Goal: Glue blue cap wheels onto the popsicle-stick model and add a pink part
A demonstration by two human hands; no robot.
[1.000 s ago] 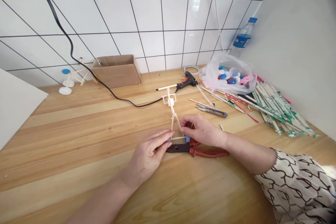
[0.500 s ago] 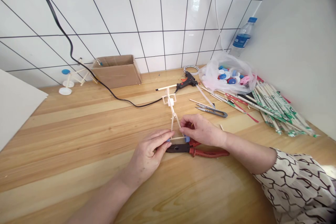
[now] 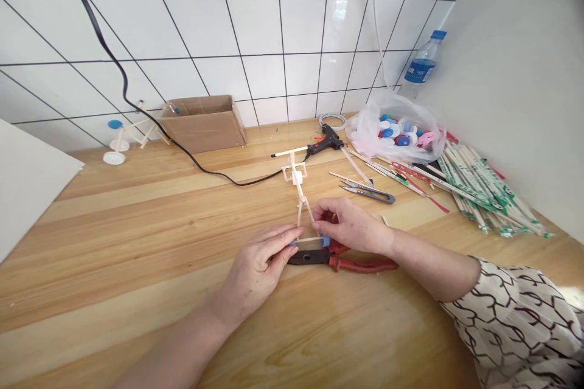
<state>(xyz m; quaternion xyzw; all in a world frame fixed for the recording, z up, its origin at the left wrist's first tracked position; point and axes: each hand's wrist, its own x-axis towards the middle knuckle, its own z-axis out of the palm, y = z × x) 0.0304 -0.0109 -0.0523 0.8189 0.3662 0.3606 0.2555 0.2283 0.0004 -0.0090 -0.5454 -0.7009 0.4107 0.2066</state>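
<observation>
Wooden stick frame, on the desk at the hands, narrow end pointing away; crossbar ends fitted with blue caps. Left hand: closed on the frame's left end. Right hand: pinching its right end. Directly below: red-handled pliers. Beyond: black hot glue gun.

Free run: wooden tabletop, 9 o'clock from the left hand. Obstacles: red-handled pliers at 3 o'clock, stick frame at 1, thread snips at 2.
</observation>
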